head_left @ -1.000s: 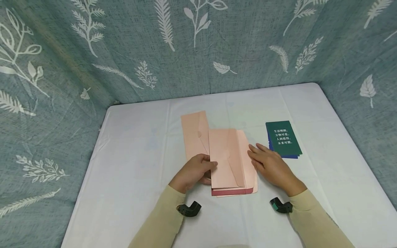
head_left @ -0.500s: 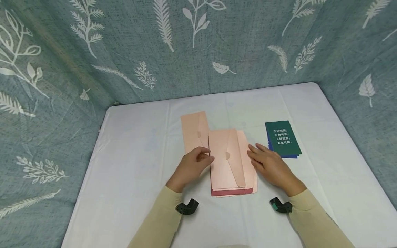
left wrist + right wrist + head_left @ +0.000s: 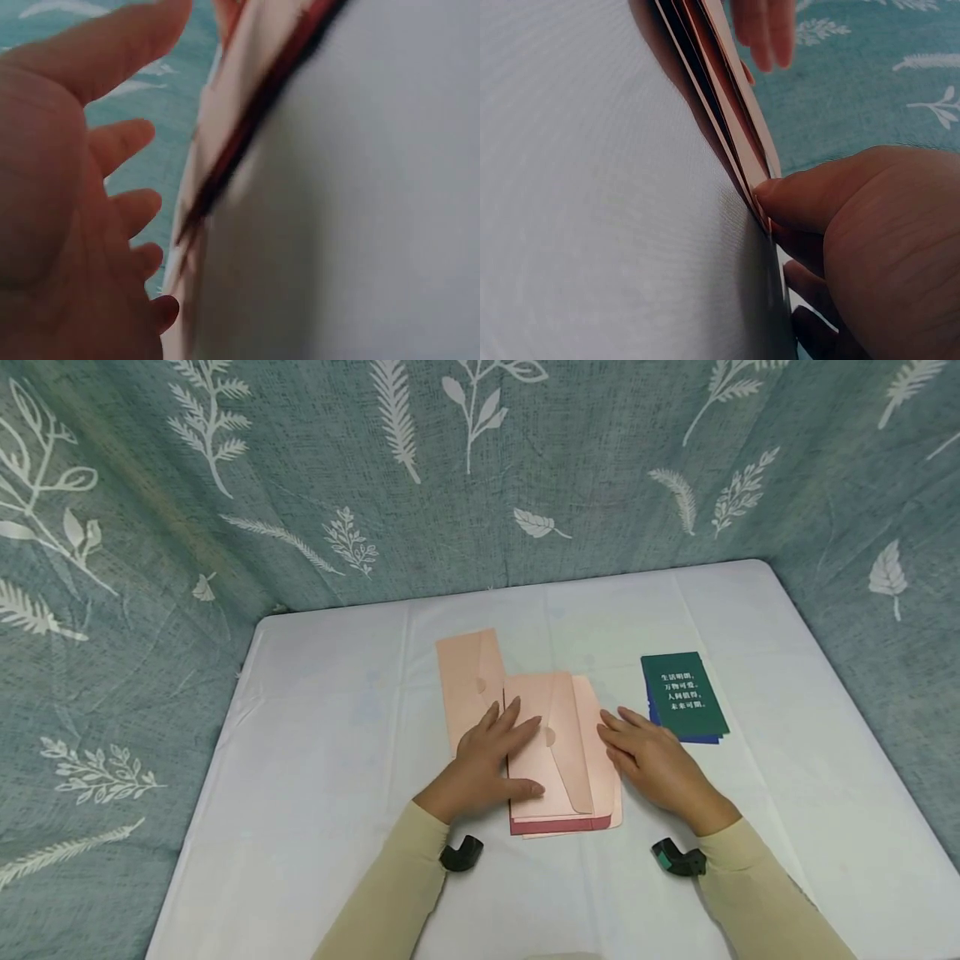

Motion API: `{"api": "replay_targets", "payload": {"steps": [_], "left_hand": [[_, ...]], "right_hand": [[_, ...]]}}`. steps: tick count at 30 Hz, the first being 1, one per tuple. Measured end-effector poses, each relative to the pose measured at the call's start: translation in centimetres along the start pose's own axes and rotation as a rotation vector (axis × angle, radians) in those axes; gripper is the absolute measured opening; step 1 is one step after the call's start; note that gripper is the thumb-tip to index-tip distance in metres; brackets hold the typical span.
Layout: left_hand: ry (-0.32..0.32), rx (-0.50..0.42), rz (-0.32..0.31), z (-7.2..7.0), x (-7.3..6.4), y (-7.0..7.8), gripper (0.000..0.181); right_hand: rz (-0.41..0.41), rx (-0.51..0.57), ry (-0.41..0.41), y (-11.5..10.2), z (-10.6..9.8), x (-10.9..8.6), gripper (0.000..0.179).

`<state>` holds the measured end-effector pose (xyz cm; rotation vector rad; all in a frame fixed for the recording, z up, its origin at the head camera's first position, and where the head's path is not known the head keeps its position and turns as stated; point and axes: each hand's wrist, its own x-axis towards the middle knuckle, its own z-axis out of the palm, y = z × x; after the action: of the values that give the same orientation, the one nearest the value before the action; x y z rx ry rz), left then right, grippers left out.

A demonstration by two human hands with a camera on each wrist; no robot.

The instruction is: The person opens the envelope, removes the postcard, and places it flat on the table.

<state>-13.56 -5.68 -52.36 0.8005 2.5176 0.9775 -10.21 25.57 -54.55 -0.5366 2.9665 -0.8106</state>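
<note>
A pile of pink envelopes lies on the white table, the top envelope (image 3: pixel 570 735) showing its flap and round seal mark. Below it, a dark red strip (image 3: pixel 558 825) peeks out at the near edge. My left hand (image 3: pixel 483 768) is spread over the pile's left side, fingers apart, holding nothing; the left wrist view has its fingers (image 3: pixel 139 214) above the paper. My right hand (image 3: pixel 660 764) touches the pile's right edge with nearly straight fingers. In the right wrist view, its thumb (image 3: pixel 802 201) is against the stacked edges. Another pink envelope (image 3: pixel 467 668) lies back left, partly covered.
Right of the pile, a dark green card (image 3: pixel 684 697) with white characters lies on a blue card (image 3: pixel 703 740). A grey-green leaf-patterned curtain (image 3: pixel 480 518) borders the table (image 3: pixel 330 777) at the back and sides.
My left hand has let go of the pile's left edge, lifted and spread its fingers over the top envelope. My right hand has stayed at the right edge.
</note>
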Motion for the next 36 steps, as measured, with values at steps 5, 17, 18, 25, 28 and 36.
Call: {"api": "replay_targets", "payload": {"steps": [5, 17, 18, 25, 28, 36], "left_hand": [[-0.081, 0.065, -0.010, 0.6, 0.1, -0.4, 0.100], [-0.105, 0.136, -0.006, 0.8, 0.2, -0.6, 0.098], [-0.104, 0.138, -0.005, 0.8, 0.2, -0.6, 0.098], [-0.105, 0.141, -0.002, 0.8, 0.1, -0.4, 0.097], [-0.113, 0.148, 0.002, 0.8, 0.1, -0.3, 0.098], [-0.114, 0.165, 0.011, 0.8, 0.1, -0.4, 0.097]], "right_hand": [[0.012, 0.007, -0.002, -0.1, -0.1, 0.0, 0.046], [-0.024, 0.013, 0.117, -1.1, 0.1, 0.0, 0.049], [-0.044, 0.008, 0.144, -1.3, 0.1, 0.0, 0.049], [-0.128, 0.003, 0.139, -3.7, 1.0, -0.1, 0.059], [-0.107, -0.016, 0.010, -4.4, 1.9, -0.1, 0.072], [-0.110, -0.092, -0.091, -4.5, 3.4, -0.1, 0.093]]}}
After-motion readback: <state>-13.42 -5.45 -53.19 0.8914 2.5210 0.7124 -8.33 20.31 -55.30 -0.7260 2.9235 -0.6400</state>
